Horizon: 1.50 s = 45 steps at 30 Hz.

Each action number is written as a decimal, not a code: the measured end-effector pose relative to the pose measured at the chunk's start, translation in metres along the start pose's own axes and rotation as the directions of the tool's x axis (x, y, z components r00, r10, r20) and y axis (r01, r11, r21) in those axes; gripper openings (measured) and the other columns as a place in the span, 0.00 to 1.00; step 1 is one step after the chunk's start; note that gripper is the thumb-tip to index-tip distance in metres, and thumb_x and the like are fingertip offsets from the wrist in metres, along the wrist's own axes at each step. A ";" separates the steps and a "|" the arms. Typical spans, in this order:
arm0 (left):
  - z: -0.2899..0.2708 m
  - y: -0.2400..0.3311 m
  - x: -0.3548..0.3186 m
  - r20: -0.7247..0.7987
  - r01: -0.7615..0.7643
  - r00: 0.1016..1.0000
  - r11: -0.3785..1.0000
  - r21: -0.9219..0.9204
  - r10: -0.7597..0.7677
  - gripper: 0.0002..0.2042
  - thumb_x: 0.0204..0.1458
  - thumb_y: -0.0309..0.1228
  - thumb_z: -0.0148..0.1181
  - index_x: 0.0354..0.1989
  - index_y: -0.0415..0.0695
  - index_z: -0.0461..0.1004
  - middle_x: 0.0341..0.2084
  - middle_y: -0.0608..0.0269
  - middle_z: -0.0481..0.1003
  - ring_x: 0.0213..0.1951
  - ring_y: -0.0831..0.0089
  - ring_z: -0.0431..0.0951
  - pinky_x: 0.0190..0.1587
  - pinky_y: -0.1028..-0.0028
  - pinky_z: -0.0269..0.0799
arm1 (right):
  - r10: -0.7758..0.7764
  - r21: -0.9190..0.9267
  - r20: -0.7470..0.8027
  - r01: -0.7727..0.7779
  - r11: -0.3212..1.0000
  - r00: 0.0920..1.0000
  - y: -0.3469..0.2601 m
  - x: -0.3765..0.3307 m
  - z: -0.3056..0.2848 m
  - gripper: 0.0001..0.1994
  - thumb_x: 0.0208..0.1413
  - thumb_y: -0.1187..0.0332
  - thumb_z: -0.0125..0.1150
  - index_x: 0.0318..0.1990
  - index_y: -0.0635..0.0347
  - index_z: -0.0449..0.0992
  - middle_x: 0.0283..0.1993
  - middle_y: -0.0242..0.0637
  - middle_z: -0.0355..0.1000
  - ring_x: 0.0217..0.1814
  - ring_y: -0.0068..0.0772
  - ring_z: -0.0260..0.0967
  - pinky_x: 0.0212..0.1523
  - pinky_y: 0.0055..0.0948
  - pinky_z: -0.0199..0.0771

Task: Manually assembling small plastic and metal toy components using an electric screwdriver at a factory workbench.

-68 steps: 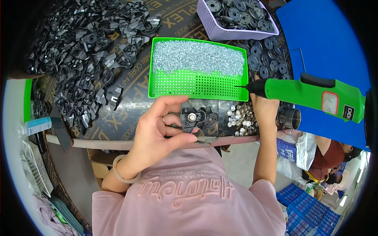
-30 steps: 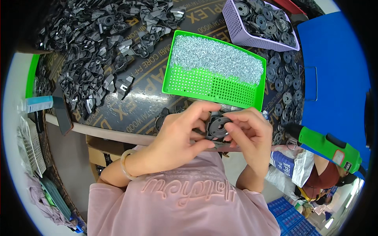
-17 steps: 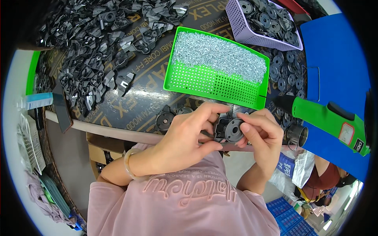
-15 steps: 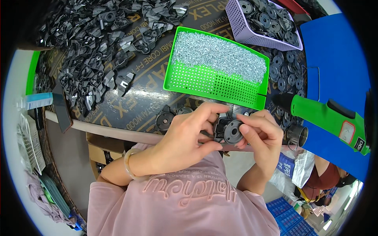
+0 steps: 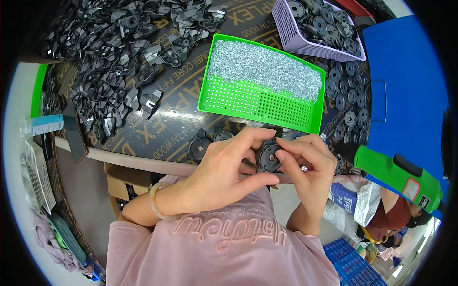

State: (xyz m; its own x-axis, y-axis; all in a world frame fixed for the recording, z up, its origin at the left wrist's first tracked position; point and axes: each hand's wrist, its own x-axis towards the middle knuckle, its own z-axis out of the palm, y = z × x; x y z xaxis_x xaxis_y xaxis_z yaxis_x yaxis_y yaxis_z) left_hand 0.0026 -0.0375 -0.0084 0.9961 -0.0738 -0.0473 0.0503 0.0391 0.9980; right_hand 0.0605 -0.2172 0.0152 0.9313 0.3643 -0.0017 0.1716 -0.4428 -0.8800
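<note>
My left hand (image 5: 224,169) and my right hand (image 5: 307,167) meet at the near table edge around a black round plastic part (image 5: 268,158). The left hand grips the part from the left and below. My right fingertips pinch at its face, and a small silver screw (image 5: 303,168) shows between the right fingers. Just beyond the hands lies a green perforated tray (image 5: 267,102) with a heap of small silver screws (image 5: 265,66). A green electric screwdriver (image 5: 398,175) hangs to the right of my right hand, untouched.
A large heap of black plastic housings (image 5: 119,52) covers the table's far left. A lilac basket (image 5: 315,26) of black round discs stands at the far right, more discs (image 5: 346,102) beside the tray. Two black round parts (image 5: 205,143) lie left of my hands. Another person (image 5: 396,219) sits lower right.
My right hand let go of the green screwdriver and came to the black part in the left hand. The screwdriver now hangs to the right. The hands barely moved in the last half second.
</note>
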 end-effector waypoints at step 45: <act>-0.069 -0.009 0.003 -0.174 0.014 0.982 0.949 -0.314 -0.072 0.18 0.54 0.14 0.60 0.55 0.33 0.73 0.39 0.57 0.80 0.40 0.76 0.81 0.42 0.78 0.80 | -0.211 -0.137 0.252 0.250 0.958 0.944 0.005 -0.038 -0.080 0.15 0.41 0.64 0.78 0.34 0.64 0.83 0.28 0.39 0.79 0.27 0.27 0.76 0.26 0.21 0.71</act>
State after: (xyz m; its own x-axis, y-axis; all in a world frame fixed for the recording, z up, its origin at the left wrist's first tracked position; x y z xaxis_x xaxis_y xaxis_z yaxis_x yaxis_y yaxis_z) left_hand 0.0101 0.0305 -0.0201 0.9872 0.0978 -0.1260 0.0846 0.3489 0.9333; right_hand 0.0518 -0.2986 0.0489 0.7624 0.6439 0.0639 0.4417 -0.4457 -0.7786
